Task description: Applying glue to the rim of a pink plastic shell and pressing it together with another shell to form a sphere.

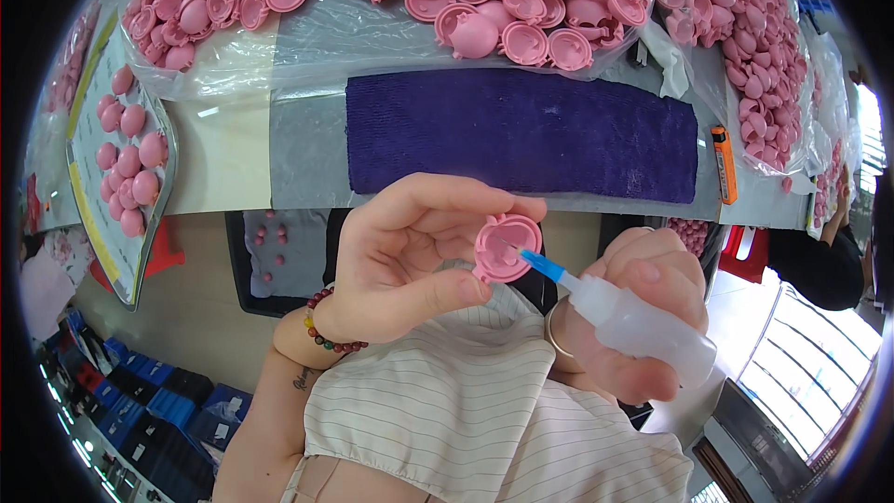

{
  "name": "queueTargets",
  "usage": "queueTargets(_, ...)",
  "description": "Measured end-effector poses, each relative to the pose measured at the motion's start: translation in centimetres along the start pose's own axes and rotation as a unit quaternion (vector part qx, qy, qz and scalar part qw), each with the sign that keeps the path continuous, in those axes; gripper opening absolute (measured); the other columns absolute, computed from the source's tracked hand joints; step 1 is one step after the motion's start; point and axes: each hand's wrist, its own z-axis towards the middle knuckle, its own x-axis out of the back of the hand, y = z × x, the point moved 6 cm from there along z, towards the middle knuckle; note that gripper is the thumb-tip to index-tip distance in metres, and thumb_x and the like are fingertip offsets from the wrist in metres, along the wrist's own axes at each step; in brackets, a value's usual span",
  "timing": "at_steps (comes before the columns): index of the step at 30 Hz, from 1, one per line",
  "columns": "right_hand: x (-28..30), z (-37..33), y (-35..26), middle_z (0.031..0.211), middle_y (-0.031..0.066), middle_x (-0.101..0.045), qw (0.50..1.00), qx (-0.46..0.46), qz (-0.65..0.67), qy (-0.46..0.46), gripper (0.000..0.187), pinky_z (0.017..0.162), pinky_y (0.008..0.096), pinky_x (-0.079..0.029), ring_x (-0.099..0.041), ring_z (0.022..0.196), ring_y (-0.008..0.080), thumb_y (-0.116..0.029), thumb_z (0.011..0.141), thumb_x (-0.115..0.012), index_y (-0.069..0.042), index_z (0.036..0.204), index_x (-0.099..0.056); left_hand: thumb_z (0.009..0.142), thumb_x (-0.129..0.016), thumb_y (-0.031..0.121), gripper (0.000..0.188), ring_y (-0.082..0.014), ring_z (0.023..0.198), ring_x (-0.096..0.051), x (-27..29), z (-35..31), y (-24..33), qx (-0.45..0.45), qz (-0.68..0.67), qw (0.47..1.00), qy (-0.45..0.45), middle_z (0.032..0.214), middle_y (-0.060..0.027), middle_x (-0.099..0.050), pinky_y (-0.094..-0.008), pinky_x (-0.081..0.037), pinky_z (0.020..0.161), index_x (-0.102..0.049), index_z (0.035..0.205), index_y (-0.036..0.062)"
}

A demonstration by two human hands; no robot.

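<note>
While the left hand (396, 256) pinches an open pink plastic half-shell (494, 267) between thumb and fingers, its hollow turned toward the head camera, the right hand (659, 278) is wrapped around a translucent squeeze bottle (643, 328), whose blue dispensing tip (543, 265) points into that hollow. The thin needle reaches inside the rim; whether it touches the plastic, I cannot tell. Beyond both hands lies a purple towel (521, 135), with a heap of pink half-shells (521, 5) farther off on clear plastic. Well to the left of the left hand, rounded pink pieces (128, 163) sit on a flat tray (87, 172). The step in hand looks like putting liquid into the half-shell; the next move seems to call for a steady left pinch and a light, even squeeze, with the tip clear of the rim.
</note>
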Motion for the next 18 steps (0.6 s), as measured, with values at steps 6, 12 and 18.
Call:
queueTargets(6, 0.4, 0.0, -0.3, 0.056, 0.0063, -0.042, 0.996, 0.034, -0.050, 0.058, 0.067, 0.034, 0.0213, -0.024, -0.037, 0.044, 0.0121, -0.055, 0.082, -0.029, 0.008, 0.087, -0.054, 0.070, -0.059, -0.004, 0.042, -0.0218, 0.101, -0.050, 0.0, -0.1, 0.3, -0.011, 0.037, 0.999, 0.012, 0.111, -0.0218, -0.047, -0.0316, -0.040, 0.087, -0.041, 0.109, -0.0058)
queueTargets(12, 0.1, 0.0, 0.1, 0.055, 0.0058, -0.042, 0.999, 0.011, -0.049, 0.022, 0.069, 0.034, 0.0208, -0.024, -0.037, 0.045, 0.0117, -0.055, 0.082, -0.027, 0.007, 0.088, -0.054, 0.067, -0.063, -0.003, 0.040, -0.0225, 0.095, -0.054, -0.1, -0.2, 1.5, -0.081, 0.226, 0.970, 0.040, 0.108, -0.0219, -0.049, -0.0302, -0.045, 0.079, -0.048, 0.104, -0.0076)
queueTargets(18, 0.1, -0.3, 0.2, 0.056, 0.0051, -0.041, 0.998, 0.020, -0.054, 0.014, 0.067, 0.036, 0.0210, -0.023, -0.036, 0.046, 0.0121, -0.054, 0.082, -0.028, 0.007, 0.092, -0.053, 0.067, -0.062, -0.003, 0.040, -0.0242, 0.095, -0.054, -0.2, -0.4, 2.0, -0.134, 0.357, 0.924, 0.012, 0.109, -0.0236, -0.048, -0.0317, -0.046, 0.078, -0.047, 0.104, -0.0081)
